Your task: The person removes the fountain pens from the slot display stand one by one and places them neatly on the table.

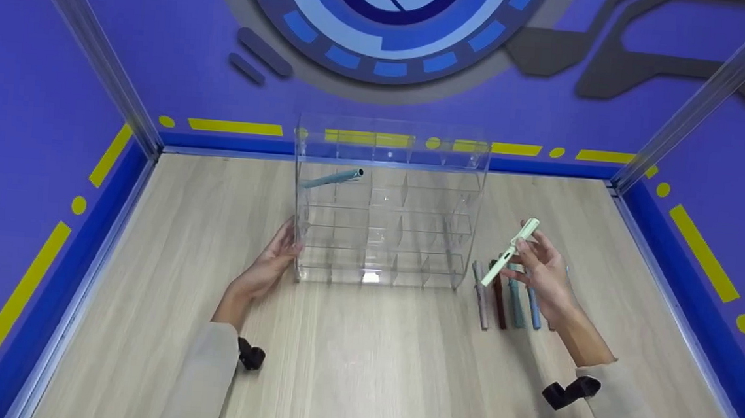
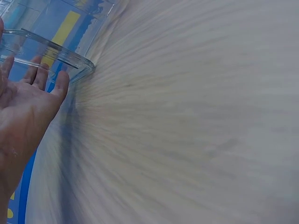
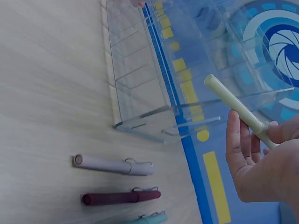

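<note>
My right hand [image 1: 546, 277] pinches a pale green pen [image 1: 510, 253] between thumb and fingers, raised above the table and slanted. In the right wrist view, one end of that pen points toward the clear compartment rack [image 3: 140, 114], apart from it. My left hand [image 1: 270, 261] rests against the left side of the clear rack [image 1: 383, 241], its fingers fairly straight in the left wrist view. A teal pen [image 1: 332, 178] lies in an upper left compartment. Under my right hand lie a pale lilac pen [image 1: 481, 302], a dark red pen [image 1: 499, 302] and several others, partly hidden.
The rack stands upright on the wooden table [image 1: 361, 365] near the back wall. Blue patterned panels [image 1: 58, 115] enclose the table at the back and both sides, with metal posts [image 1: 702, 94] at the corners.
</note>
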Motion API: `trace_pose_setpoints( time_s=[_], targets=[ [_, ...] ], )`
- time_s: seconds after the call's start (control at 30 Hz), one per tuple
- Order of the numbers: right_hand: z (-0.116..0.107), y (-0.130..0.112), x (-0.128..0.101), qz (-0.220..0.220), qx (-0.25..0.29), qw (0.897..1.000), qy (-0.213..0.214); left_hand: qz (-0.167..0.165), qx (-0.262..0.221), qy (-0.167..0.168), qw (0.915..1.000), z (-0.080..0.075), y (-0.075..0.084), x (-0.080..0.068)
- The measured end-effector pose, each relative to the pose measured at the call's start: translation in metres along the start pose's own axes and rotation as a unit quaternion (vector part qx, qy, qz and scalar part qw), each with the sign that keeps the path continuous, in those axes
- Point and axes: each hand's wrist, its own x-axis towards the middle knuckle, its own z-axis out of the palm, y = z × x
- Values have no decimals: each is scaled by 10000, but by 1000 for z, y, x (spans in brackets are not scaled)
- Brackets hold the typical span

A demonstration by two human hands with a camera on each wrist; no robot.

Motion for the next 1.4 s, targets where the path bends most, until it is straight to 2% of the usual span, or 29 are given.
trace_pose_setpoints(
  time_s=[0.37,0.73,1.07,1.27,1.4],
  targets=[
    [-19,8,2,58,-88,9995,309,-18,-48,66,10000,-2,0,-2],
    [-35,17,4,49,304,9976,617,-15,-100,125,9999,-3,1,-4],
    [-50,21,7,140,161,9977,640,62,-220,97,9997,-4,-2,-3],
    [-65,21,2,163,36,9980,616,70,-267,98,9996,-2,-1,-2],
    [-75,24,-2,142,151,9976,657,105,-278,20,9996,-1,-1,-1]
  ],
)
